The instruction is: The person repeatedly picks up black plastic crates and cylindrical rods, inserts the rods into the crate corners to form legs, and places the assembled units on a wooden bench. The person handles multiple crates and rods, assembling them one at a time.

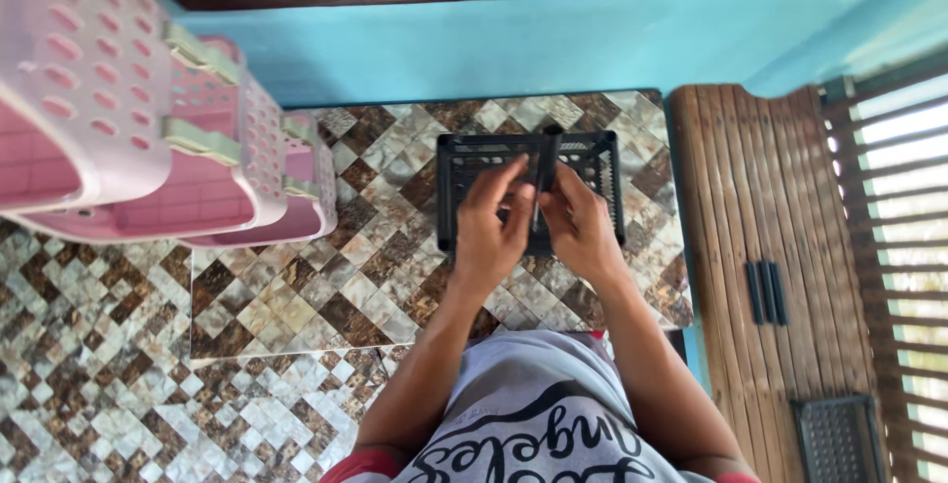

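Plastic, thin and light by the look of it: we've got a narrow black strip (545, 172) pinched upright between our left hand (491, 231) and right hand (581, 228), both closed on it, right above the black lattice tray (602, 162) on the patterned table (326, 276). Probably stiff but snappable, so we'd hold low near its ends, not mid-span.

left hand (489, 231): raised, fingers pinched together
right hand (583, 226): raised, fingers curled, facing the left
forearms: both reach forward, converging
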